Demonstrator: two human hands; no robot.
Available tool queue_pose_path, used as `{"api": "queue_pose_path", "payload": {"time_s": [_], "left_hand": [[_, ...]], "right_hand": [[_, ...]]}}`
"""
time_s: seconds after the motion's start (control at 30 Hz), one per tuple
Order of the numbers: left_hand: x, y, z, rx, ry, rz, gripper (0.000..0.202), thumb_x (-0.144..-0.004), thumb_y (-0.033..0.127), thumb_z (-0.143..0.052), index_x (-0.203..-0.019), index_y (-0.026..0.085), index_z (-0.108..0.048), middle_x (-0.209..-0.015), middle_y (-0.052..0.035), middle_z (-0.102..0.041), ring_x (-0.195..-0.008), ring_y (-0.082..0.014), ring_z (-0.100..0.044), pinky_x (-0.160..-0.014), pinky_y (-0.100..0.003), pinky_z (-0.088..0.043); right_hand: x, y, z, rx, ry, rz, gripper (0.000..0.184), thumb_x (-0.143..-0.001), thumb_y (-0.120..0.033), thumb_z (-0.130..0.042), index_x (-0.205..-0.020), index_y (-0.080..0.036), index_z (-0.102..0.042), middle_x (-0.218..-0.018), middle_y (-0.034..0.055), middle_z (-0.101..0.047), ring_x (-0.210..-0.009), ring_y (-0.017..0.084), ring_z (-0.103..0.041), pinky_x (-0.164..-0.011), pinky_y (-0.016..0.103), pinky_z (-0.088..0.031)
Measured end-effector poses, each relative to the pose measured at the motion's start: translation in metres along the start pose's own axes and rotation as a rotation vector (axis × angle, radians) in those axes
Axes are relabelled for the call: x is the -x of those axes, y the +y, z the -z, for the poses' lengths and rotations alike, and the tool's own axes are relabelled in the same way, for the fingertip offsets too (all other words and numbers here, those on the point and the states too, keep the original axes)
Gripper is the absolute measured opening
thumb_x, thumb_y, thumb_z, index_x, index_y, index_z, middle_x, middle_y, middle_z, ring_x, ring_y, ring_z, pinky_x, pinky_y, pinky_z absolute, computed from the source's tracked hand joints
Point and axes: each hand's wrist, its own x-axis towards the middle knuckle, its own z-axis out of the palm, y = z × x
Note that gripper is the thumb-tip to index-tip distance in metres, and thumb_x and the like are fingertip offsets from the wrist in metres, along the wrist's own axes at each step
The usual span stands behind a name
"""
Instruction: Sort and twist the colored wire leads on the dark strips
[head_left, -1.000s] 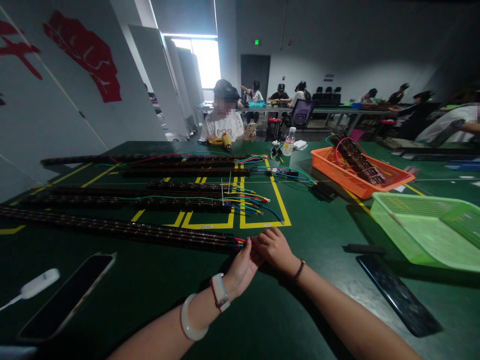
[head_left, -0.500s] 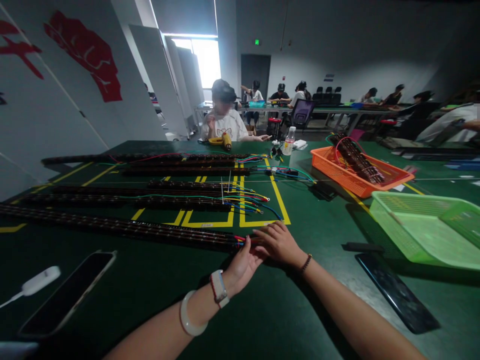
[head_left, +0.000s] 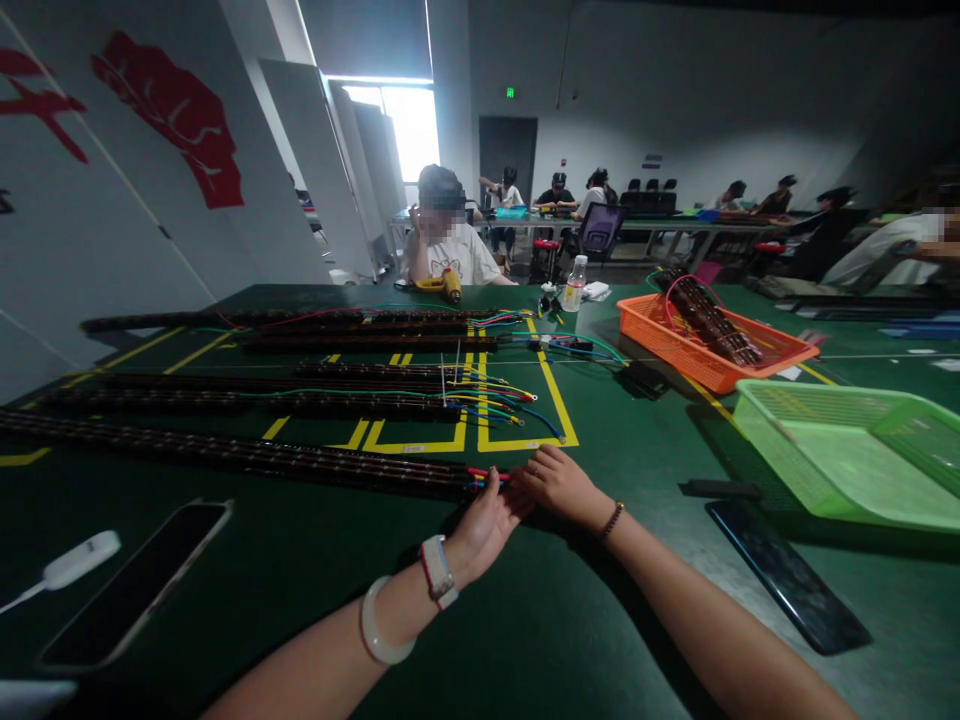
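My left hand (head_left: 486, 525) closes on the coloured wires (head_left: 480, 477) that leave the right end of a long dark sleeved cable bundle (head_left: 337, 465). Red, yellow and blue strands show just left of my thumb. Against its fingers rests my right hand (head_left: 559, 488), palm down, with its fingers curled over the same wire ends. The wire tips are hidden between both hands. Behind lie more dark cable bundles (head_left: 352, 403), their loose wires ending in ring terminals (head_left: 520, 421).
An orange basket (head_left: 652, 345) with a cable bundle and a green basket (head_left: 795, 490) stand at right. Phones (head_left: 142, 590) lie on both sides. A yellow heat gun (head_left: 450, 284) and a bottle (head_left: 575, 284) are at the back, near a seated co-worker (head_left: 457, 250).
My right hand's fingers have curled in closer to my left hand. My left hand stays nearly still. The co-worker opposite has drawn an outstretched hand back from the table.
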Motion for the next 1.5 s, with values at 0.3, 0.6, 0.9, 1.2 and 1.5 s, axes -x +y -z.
{"api": "queue_pose_path", "payload": {"time_s": [0.3, 0.6, 0.9, 1.2, 1.5], "left_hand": [[-0.001, -0.002, 0.004, -0.024, 0.004, -0.007, 0.044, -0.088, 0.046, -0.043, -0.107, 0.009, -0.057, -0.12, -0.0201, -0.057, -0.117, -0.0248, -0.051, -0.106, -0.041, -0.031], [0.0, -0.002, 0.004, -0.006, 0.054, -0.054, 0.038, -0.089, 0.041, -0.045, -0.099, 0.007, -0.057, -0.107, -0.0202, -0.063, -0.105, -0.0259, -0.06, -0.102, -0.043, -0.038], [0.001, -0.003, 0.003, -0.045, 0.052, -0.042, 0.043, -0.089, 0.044, -0.043, -0.088, 0.006, -0.063, -0.094, -0.0178, -0.068, -0.091, -0.0225, -0.063, -0.096, -0.039, -0.042], [-0.001, -0.002, 0.003, -0.027, 0.029, -0.059, 0.044, -0.088, 0.045, -0.045, -0.089, 0.006, -0.063, -0.1, -0.0191, -0.067, -0.099, -0.0242, -0.061, -0.1, -0.042, -0.039], [0.0, 0.0, 0.0, -0.002, 0.032, -0.088, 0.032, -0.089, 0.039, -0.046, -0.089, 0.01, -0.062, -0.096, -0.0133, -0.066, -0.099, -0.021, -0.06, -0.1, -0.041, -0.038]], "right_hand": [[-0.012, 0.003, -0.008, -0.761, -0.08, -0.628, 0.036, -0.087, -0.044, -0.049, -0.067, -0.014, -0.057, -0.063, -0.0004, -0.055, -0.057, 0.011, -0.047, -0.053, 0.022, -0.035], [-0.013, 0.017, -0.027, -0.987, -0.038, -0.742, 0.047, -0.08, -0.059, -0.052, -0.069, -0.014, -0.057, -0.058, -0.0026, -0.05, -0.052, 0.009, -0.042, -0.048, 0.021, -0.03], [-0.024, 0.03, -0.038, -0.866, 0.053, -0.689, 0.043, -0.082, -0.055, -0.05, -0.066, -0.016, -0.056, -0.059, -0.0014, -0.051, -0.055, 0.011, -0.044, -0.052, 0.023, -0.032], [-0.028, 0.029, -0.037, -0.646, 0.098, -0.665, 0.041, -0.084, -0.052, -0.05, -0.062, -0.017, -0.054, -0.06, -0.0006, -0.055, -0.058, 0.013, -0.048, -0.055, 0.025, -0.031], [0.007, 0.014, -0.005, -0.304, 0.1, -0.23, 0.043, -0.091, -0.048, -0.039, -0.064, -0.018, -0.053, -0.064, 0.002, -0.051, -0.067, 0.015, -0.044, -0.073, 0.033, -0.031]]}}
